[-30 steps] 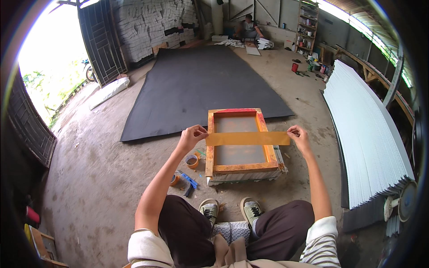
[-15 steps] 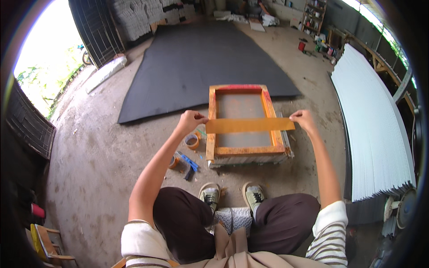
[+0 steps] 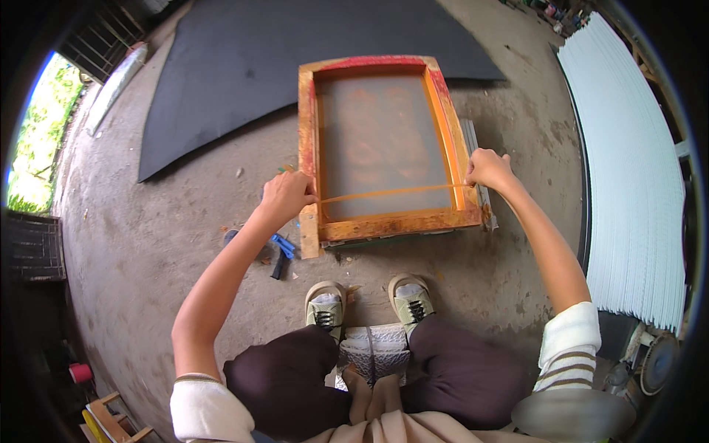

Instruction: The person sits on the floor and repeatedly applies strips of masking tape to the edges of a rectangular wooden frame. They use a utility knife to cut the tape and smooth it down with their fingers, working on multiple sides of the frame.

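A strip of orange-brown tape is stretched taut between my hands, seen nearly edge-on. My left hand pinches its left end beside the left rail of the wooden screen-printing frame. My right hand grips the other end at the frame's right rail. The tape crosses the lower part of the frame's grey mesh, which shows faint orange marks. Wood and mesh are edged with orange, and the far rail is stained red. I cannot tell whether the tape touches the mesh.
The frame rests on a low pale stack. A blue-handled tool with a black part lies on the concrete floor to its left. A large black sheet spreads beyond, and white corrugated sheets stand stacked at the right.
The tape strip has turned from face-on to nearly edge-on and now lies nearer the frame's near rail. My view has tipped down and closer, so the frame looks larger.
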Demonstrator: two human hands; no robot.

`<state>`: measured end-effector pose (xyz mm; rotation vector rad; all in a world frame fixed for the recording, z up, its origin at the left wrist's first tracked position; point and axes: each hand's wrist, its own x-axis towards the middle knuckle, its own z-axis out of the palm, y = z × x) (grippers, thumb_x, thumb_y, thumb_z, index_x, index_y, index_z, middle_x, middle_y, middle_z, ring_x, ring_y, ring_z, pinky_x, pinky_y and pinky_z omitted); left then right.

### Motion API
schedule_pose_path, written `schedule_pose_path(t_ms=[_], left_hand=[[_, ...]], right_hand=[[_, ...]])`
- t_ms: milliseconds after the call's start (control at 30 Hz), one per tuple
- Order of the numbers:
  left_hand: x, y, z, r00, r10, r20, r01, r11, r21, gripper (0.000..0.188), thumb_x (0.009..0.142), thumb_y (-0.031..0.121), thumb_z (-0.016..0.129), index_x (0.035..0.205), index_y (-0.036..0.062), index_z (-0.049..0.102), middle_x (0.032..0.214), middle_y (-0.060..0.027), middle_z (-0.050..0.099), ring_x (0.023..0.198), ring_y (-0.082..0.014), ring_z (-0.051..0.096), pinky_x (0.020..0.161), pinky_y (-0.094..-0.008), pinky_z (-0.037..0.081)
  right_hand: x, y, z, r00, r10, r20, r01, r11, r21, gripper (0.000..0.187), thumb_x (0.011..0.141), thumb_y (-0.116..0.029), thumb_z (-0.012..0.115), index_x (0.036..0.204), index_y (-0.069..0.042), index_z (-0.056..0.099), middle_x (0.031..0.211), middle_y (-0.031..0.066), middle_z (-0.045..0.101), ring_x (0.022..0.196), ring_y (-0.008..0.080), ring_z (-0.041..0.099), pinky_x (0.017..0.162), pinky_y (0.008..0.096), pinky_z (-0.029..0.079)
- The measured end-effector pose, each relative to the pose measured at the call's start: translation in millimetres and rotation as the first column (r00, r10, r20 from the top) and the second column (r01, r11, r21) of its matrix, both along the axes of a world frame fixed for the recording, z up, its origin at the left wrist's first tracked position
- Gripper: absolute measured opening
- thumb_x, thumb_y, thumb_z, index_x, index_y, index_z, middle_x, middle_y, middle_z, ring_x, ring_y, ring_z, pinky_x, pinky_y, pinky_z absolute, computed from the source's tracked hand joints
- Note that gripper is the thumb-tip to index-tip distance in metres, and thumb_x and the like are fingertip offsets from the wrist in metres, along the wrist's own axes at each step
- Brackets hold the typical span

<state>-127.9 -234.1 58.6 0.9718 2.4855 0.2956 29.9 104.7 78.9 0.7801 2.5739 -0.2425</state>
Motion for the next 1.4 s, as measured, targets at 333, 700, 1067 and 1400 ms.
schedule_pose_path(t_ms=[333, 700, 1067, 1400], left_hand=[[-10, 17, -24, 0.977, -0.2, -0.072, 0.201, 0.979, 0.013, 0.015, 0.069, 0.015, 0.073, 0.079, 0.0054, 0.068, 0.081, -0.0046, 0.062, 0.089, -0.0239, 0.054, 0.078, -0.0381, 0.045], [-12, 25, -30, 0.916, -0.376, -0.137, 0.371, 0.926, -0.066, 0.011, 0.064, 0.015, 0.071, 0.072, 0.0072, 0.071, 0.08, -0.0048, 0.057, 0.092, -0.021, 0.046, 0.08, -0.0341, 0.035], [-12, 31, -36, 0.882, -0.457, -0.114, 0.436, 0.885, -0.164, 0.009, 0.064, 0.013, 0.066, 0.07, 0.0082, 0.07, 0.073, -0.0057, 0.055, 0.093, -0.0216, 0.046, 0.082, -0.0347, 0.033], [-16, 34, -38, 0.815, -0.566, -0.122, 0.538, 0.819, -0.201, 0.008, 0.065, 0.019, 0.071, 0.067, 0.011, 0.071, 0.069, -0.002, 0.062, 0.09, -0.0222, 0.053, 0.082, -0.0378, 0.031]], right_hand=[[2, -4, -34, 0.934, 0.358, -0.017, -0.357, 0.933, 0.051, 0.007, 0.067, -0.005, 0.071, 0.062, -0.006, 0.065, 0.066, 0.0076, 0.061, 0.092, 0.0255, 0.051, 0.081, 0.0485, 0.031], [8, -5, -38, 0.855, 0.518, -0.008, -0.518, 0.855, -0.011, 0.007, 0.063, -0.004, 0.073, 0.063, -0.001, 0.067, 0.073, 0.008, 0.056, 0.094, 0.0237, 0.043, 0.088, 0.0473, 0.026], [10, -12, -42, 0.775, 0.632, 0.005, -0.631, 0.774, 0.053, 0.004, 0.063, -0.003, 0.071, 0.065, -0.001, 0.069, 0.072, 0.0091, 0.059, 0.1, 0.0258, 0.046, 0.085, 0.0486, 0.03], [14, -12, -50, 0.813, 0.582, 0.003, -0.582, 0.813, -0.003, 0.008, 0.058, -0.01, 0.074, 0.061, -0.004, 0.068, 0.077, 0.0081, 0.058, 0.101, 0.0254, 0.044, 0.091, 0.0494, 0.025]])
